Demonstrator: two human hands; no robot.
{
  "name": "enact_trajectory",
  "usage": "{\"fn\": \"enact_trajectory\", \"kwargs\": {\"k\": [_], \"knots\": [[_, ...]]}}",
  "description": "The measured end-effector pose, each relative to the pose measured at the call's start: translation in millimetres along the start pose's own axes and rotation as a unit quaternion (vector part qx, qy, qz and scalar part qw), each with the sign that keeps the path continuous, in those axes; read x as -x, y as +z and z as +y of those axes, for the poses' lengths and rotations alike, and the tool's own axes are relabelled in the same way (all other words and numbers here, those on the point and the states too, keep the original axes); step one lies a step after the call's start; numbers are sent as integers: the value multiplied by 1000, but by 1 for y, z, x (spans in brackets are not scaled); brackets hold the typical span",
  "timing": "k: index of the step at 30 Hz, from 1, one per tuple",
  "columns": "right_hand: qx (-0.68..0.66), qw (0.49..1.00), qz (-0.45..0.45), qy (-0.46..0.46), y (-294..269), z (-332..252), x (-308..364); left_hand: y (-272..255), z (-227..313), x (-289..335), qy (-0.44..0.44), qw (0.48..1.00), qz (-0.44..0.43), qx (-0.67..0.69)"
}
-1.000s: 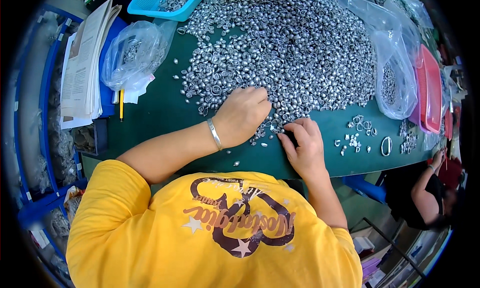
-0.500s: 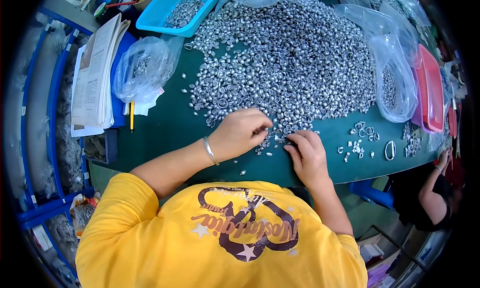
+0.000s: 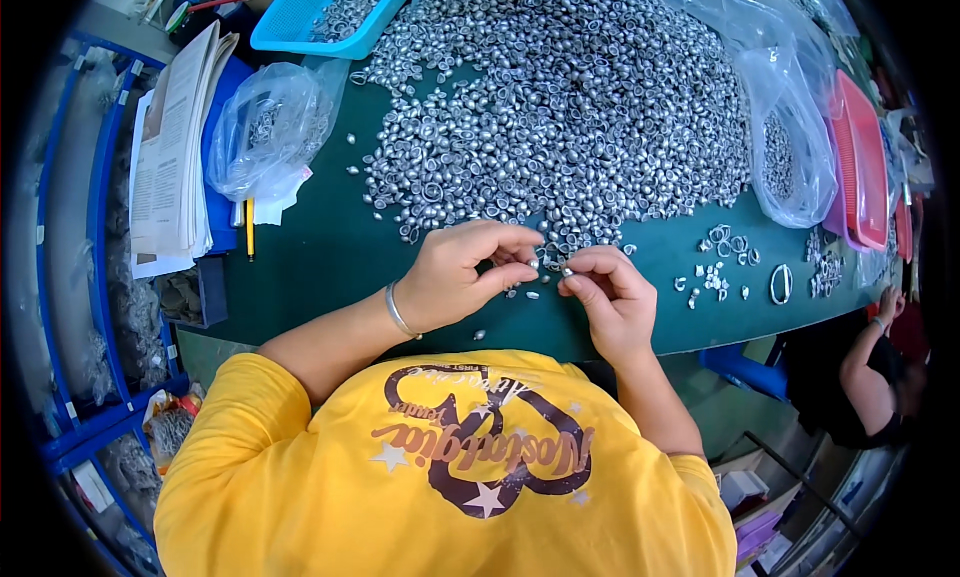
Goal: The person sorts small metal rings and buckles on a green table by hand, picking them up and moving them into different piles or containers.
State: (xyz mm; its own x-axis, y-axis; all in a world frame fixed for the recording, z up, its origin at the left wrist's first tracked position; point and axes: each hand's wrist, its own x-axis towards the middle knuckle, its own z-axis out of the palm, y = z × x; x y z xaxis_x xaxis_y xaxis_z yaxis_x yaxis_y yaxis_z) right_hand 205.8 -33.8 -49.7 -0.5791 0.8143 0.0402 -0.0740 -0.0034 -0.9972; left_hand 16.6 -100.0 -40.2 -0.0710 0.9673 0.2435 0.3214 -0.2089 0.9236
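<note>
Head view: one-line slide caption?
Left hand and right hand each pinch a small silvery piece near a large metallic heap on a green tabletop.

Head-worn fisheye view, angled downward

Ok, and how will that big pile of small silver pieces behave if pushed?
The pile of silver pieces will probably slide apart rather than move as one block, since they lie loose. The rounded ones may roll on the green tabletop, where strays lie apart. Their metallic sheen suggests they're stiff, not floppy.
</note>
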Motion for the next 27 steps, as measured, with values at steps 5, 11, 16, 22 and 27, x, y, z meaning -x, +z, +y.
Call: {"fn": "enact_trajectory", "kwargs": {"k": [5,11,16,22,27], "knots": [[-330,923,-24,194,-13,6,0,-9,5,1,-170,942,-6,288],[-41,989,4,144,-23,5,-11,-20,-6,-5,-199,970,26,138],[411,908,-5,-78,3,-1,-28,7,-13,-11,23,969,-40,-242],[408,910,-28,-68,5,0,-28,5,-11,-12,-23,983,-48,-177],[-178,966,-39,182,-16,-7,-27,-11,-2,-10,-173,975,-88,108]]}}
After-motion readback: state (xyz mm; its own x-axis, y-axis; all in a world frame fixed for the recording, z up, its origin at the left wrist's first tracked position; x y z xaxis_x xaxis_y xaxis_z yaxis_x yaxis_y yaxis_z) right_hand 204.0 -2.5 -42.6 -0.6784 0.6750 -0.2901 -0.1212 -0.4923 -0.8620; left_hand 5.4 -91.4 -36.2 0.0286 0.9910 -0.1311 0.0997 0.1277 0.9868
